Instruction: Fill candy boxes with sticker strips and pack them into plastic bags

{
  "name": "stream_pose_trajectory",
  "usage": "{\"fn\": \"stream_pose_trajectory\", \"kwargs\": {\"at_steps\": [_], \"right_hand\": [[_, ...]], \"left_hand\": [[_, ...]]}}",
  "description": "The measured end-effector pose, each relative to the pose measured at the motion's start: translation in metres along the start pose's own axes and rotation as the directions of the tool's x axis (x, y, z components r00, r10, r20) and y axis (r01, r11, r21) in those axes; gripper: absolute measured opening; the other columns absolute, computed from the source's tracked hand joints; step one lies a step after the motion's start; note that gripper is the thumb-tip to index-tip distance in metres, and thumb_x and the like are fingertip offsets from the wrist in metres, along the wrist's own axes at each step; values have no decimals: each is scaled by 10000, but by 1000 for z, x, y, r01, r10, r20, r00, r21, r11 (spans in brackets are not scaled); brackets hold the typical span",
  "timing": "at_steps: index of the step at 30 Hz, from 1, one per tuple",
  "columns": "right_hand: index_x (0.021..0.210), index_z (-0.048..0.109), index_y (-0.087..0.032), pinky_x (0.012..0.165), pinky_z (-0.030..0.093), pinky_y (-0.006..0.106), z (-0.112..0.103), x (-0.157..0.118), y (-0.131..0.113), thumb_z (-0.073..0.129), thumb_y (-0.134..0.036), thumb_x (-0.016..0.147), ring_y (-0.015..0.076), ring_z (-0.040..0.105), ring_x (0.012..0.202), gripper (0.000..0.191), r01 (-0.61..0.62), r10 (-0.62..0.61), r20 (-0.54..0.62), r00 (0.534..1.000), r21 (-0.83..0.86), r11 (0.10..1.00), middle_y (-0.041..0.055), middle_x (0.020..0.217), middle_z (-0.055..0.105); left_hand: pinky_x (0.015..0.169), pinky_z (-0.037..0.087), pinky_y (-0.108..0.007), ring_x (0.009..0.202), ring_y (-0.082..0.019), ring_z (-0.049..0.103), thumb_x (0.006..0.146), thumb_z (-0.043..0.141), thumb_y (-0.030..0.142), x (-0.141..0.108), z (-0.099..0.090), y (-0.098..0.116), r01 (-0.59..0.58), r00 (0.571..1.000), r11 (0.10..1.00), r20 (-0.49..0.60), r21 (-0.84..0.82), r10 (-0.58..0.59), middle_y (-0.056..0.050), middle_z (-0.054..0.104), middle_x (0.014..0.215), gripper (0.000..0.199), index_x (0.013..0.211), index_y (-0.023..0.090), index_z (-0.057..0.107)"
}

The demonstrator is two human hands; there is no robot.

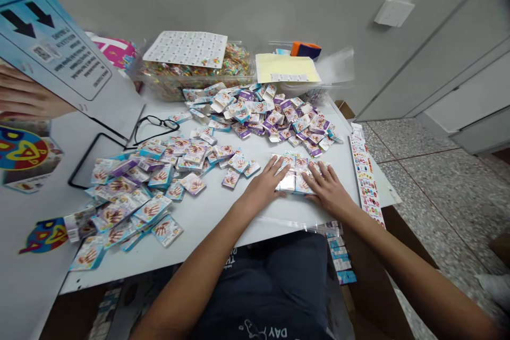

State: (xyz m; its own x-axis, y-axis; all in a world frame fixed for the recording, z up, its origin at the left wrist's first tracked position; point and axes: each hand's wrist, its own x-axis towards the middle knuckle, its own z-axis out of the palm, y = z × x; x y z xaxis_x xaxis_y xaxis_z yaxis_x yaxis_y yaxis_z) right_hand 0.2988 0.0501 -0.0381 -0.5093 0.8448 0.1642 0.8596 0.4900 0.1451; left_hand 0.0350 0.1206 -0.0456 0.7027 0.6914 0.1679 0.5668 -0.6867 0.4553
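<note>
Several small printed boxes [295, 170] lie side by side in a flat block on the white table, with what looks like clear plastic film over them. My left hand [263, 185] rests on the block's left edge, fingers spread. From the right, my right hand [330, 191] lies on the opposite edge, its fingers also apart. A strip of clear film [297, 224] stretches from the block toward the table's front edge. Left of my left hand is a heap of closed boxes [159, 175]; behind the block is a pile of boxes [274, 117], some with open flaps.
A clear tub of colourful beads [191, 82] stands at the back under a printed sheet. Right of it, another clear container holds a yellow sheet [287, 68]. Glasses [157, 122] lie near a blue display board [71, 53]. A sticker strip [365, 175] hangs over the right edge.
</note>
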Motion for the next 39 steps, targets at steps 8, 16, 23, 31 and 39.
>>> {"fn": "stream_pose_trajectory", "kwargs": {"at_steps": [8, 16, 23, 31, 39], "right_hand": [[1611, 276, -237, 1221, 230, 636, -4, -1, 4, 545, -497, 999, 396, 136, 1568, 717, 35, -35, -4, 999, 22, 999, 146, 1664, 307], [1553, 399, -197, 1218, 237, 633, -3, -2, 4, 462, -429, 1044, 383, 94, 1577, 563, 47, -47, -18, 999, 13, 999, 175, 1635, 357], [1557, 382, -243, 1207, 165, 683, -20, 4, 4, 480, -468, 1024, 389, 218, 1545, 586, 27, -27, -3, 1000, 36, 999, 153, 1632, 373], [1093, 631, -234, 875, 484, 482, -64, 15, -125, 504, -305, 1015, 312, 605, 986, 165, -192, 258, -93, 962, 445, 875, 126, 1041, 664], [1081, 620, -204, 787, 447, 416, -19, 31, -178, 520, -231, 1010, 289, 547, 912, 126, -259, 277, 38, 960, 490, 832, 94, 984, 637]], "left_hand": [[1278, 224, -502, 1594, -249, 43, 937, 673, 387, -16, -22, -7, -49, 998, 969, 32, -242, 58, -78, 131, 1714, 787, 1604, 282, 269], [1246, 334, -479, 1507, -245, 380, 882, 686, 199, -12, -10, -10, -55, 993, 968, -114, -244, 28, -92, 461, 1583, 579, 1443, 248, 553], [1224, 343, -510, 1567, -310, 221, 844, 714, 208, -39, -4, 15, 205, 954, 937, -156, -282, -256, -164, 304, 1662, 788, 1550, 185, 364], [712, 468, -328, 734, -210, 650, 965, 547, 299, -100, -16, 49, 518, 781, 797, -209, -310, -589, -38, 692, 733, 262, 738, 208, 640], [1020, 365, -470, 1091, -269, 635, 963, 544, 254, -103, -24, 23, 375, 861, 906, -288, -197, -419, -80, 717, 1059, 139, 987, 203, 671]]}}
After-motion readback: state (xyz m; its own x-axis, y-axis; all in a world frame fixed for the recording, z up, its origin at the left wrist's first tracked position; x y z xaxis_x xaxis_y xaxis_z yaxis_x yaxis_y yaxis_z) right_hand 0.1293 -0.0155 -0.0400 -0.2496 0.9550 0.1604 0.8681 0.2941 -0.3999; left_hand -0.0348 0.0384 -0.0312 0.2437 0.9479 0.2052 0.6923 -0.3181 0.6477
